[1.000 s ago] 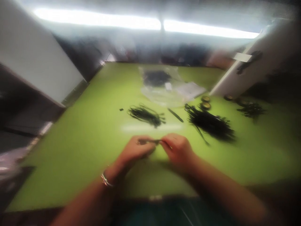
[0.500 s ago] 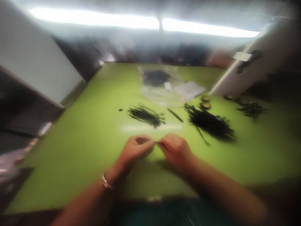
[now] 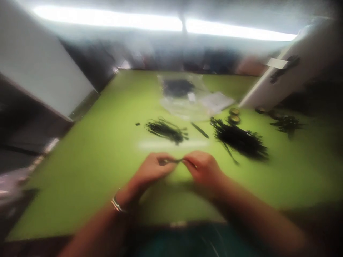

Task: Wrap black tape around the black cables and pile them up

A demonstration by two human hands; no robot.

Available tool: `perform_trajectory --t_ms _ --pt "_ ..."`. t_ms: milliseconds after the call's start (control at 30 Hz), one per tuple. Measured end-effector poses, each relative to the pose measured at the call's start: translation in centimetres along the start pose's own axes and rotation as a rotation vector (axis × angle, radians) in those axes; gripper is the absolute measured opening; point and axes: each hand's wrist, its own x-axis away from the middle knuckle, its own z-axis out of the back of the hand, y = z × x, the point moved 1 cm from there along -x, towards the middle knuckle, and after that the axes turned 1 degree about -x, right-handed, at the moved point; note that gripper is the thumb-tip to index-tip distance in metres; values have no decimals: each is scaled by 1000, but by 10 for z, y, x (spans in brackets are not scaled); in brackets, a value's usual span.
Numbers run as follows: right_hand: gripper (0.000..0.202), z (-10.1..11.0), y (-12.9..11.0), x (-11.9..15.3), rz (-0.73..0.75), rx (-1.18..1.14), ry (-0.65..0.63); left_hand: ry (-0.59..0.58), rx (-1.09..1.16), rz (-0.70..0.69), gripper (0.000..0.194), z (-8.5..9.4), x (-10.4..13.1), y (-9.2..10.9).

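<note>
Over the near middle of the green table (image 3: 102, 171), my left hand (image 3: 157, 166) pinches a thin dark cord (image 3: 179, 161), its fingers closed. My right hand (image 3: 202, 166) grips the same cord a short way to the right, thumb and fingertips pressed together. Only a short dark length shows between the two hands; the rest is hidden by the fingers. Just beyond my hands lies a small bundle of black looped cords (image 3: 166, 131). A larger heap of black cords (image 3: 239, 139) rests to the right, and a slim dark tool-like piece (image 3: 199, 130) lies between them.
Farther back is a clear plastic bag (image 3: 182, 103) with dark contents, beside a white packet (image 3: 217, 102). Round yellow-and-black rolls (image 3: 234, 119) sit near a white upright panel (image 3: 278, 78). Another dark pile (image 3: 288, 124) lies at far right. A tiny black piece (image 3: 137, 124) is at left.
My hands have drawn slightly apart, so more of the dark cord shows between the fingertips. My left wrist has shifted a little to the left. The things on the table stay put.
</note>
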Motion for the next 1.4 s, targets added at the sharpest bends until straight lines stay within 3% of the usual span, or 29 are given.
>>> perform_trajectory --t_ms 100,200,367,433,533,667,767,900,967,1133,1167,1267,1400 --pt "22 1 -3 1 70 191 57 -66 193 140 26 0 -1 -3" --pt "24 2 -4 1 150 318 78 -94 318 146 30 -2 -2 -4" --pt "22 -4 2 0 189 229 43 23 249 123 31 -4 -3 -8" --pt "16 -6 4 0 131 112 30 95 131 44 26 -3 -3 -9" --pt "6 -6 4 -2 -3 -73 -67 160 -118 -192 16 -3 -3 -9" --pt "17 -4 0 -3 -114 -181 -261 164 -303 -383 12 -7 0 -6" --pt "26 -3 0 -3 -138 -215 -204 153 -168 -301 11 -7 1 -3" --pt "23 -4 1 -2 -82 -228 -63 48 149 -72 60 -6 1 1" --pt "20 -5 0 0 -34 -198 10 10 219 6 69 -5 -1 0" --pt "17 -2 0 3 89 80 159 -200 382 56 19 -5 -4 -5" --pt "16 0 0 4 111 145 179 -224 411 51 17 -6 -4 -4" --pt "13 2 4 3 189 262 222 -175 460 59 29 -10 -4 -3" --pt "13 -2 9 0 237 200 156 -20 472 37 29 -12 -3 -6"
